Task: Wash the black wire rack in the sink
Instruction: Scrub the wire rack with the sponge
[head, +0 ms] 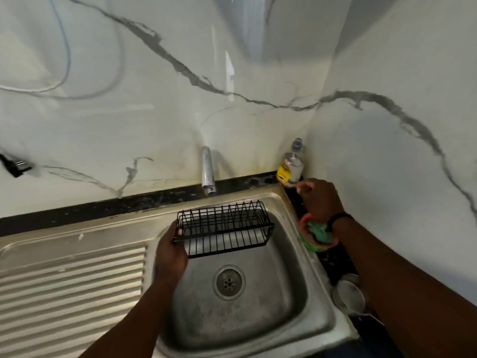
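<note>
Forearms come in from bottom edge, L & R. Left hand clamped on the left end of the black wire rack, holding it tilted over the sink basin, just below the tap; no water seen running. Basin holds nothing but the drain strainer. Right hand reaches twd the back corner, fingers loosely curled near a clear soap bottle w/ yellow label; can't tell if it grips anything. Under the wrist, a small bowl on the black counter w/ a green sponge in it. Round metal lid-like thing sits nearer, beside the sink rim
</note>
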